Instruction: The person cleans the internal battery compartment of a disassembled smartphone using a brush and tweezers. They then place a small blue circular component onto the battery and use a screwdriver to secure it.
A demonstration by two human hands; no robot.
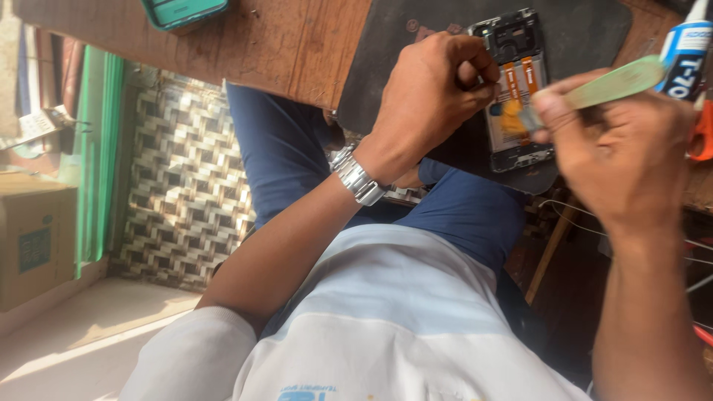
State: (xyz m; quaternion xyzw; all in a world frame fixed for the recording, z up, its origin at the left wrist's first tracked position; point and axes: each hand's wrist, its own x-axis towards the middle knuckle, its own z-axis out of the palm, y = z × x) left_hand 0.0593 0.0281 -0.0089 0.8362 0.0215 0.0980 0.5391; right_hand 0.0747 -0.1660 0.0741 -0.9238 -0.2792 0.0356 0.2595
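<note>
**Prying at an opened phone on the mat**

Working over the far edge of the scene, both hands close in on an opened phone [518, 89] that lies back-up, its cover off, on a dark work mat [587, 33] spread over the wooden table [297, 44]. The phone's long axis runs near to far, with orange flex cables showing down its middle.

The left hand [434, 93] sits on the phone's left side, curled into a loose fist, its fingers pressed together and tucked against the phone's left edge, steadying it; what the fingertips grip, if anything, is hidden. A metal watch [358, 177] rides on that wrist.

The right hand [624, 152] comes in from the right, pinching a pale green flat pry tool [609, 85] between thumb and fingers. The tool's handle points right and far, while its working end reaches left toward the phone's middle, across the long axis. That end looks to touch the orange part, though the thumb blurs the contact.

The left hand is the nearer one to the phone. A glue tube [687, 48] stands just right of the tool, and a teal case [182, 11] lies well apart on the far left of the table.
</note>
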